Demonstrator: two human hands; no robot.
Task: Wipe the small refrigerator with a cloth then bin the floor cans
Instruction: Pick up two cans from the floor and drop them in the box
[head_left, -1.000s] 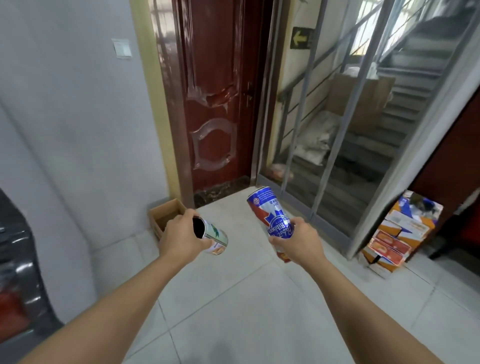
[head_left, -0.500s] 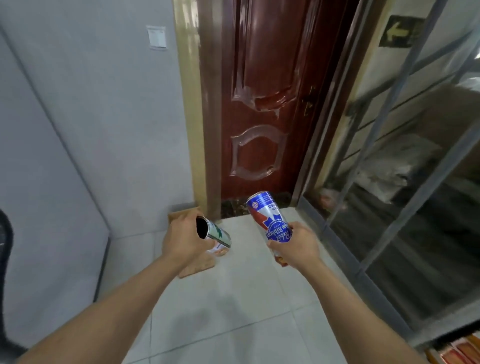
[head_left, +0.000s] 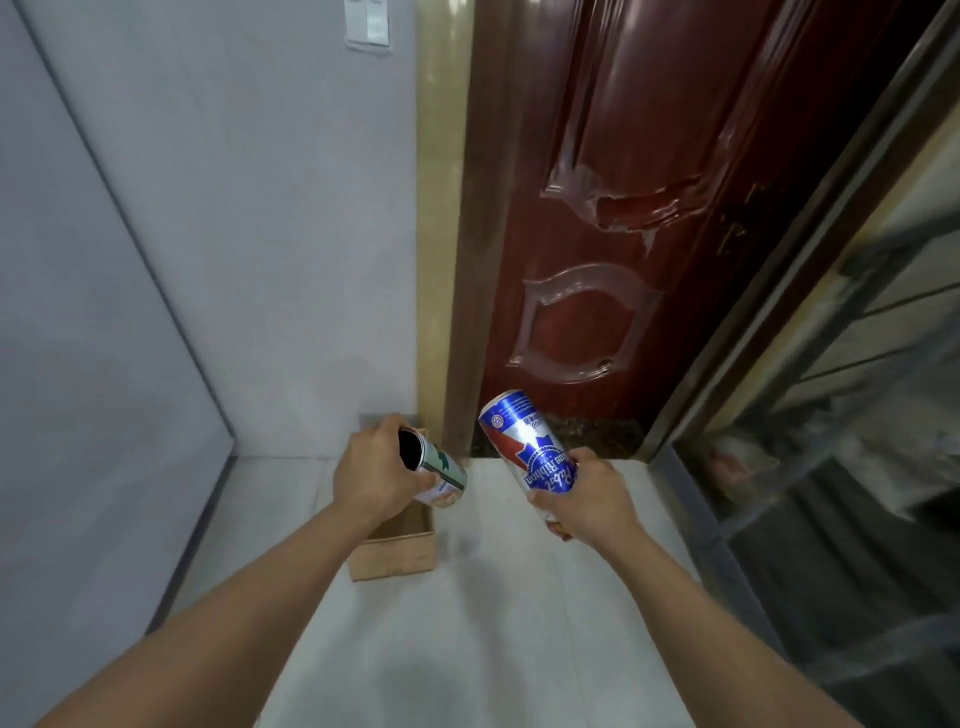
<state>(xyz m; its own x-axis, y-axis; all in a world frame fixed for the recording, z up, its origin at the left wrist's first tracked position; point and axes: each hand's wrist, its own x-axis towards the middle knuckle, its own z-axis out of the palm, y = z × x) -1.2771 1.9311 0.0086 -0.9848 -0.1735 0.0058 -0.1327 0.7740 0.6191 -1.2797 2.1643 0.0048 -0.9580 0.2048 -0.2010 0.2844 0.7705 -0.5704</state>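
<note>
My left hand (head_left: 376, 475) grips a short white and green can (head_left: 436, 467), tilted with its dark end toward me, right above an open cardboard box (head_left: 395, 556) on the floor. My right hand (head_left: 587, 496) holds a tall blue, white and red beer can (head_left: 530, 447), tilted up and to the left, to the right of the box. The box stands in the corner by the door frame; my left hand and can hide most of its inside. No refrigerator or cloth is in view.
A dark red door (head_left: 649, 218) stands just beyond the box, with a yellow frame strip (head_left: 439, 234) beside it. A grey wall (head_left: 234, 234) closes the left side. A glass partition with a metal frame (head_left: 831, 415) runs along the right. Pale floor tiles (head_left: 493, 623) lie below.
I have moved closer to the corner and the view has swung left and down. The box now lies directly under my left hand. Both cans stay in my hands.
</note>
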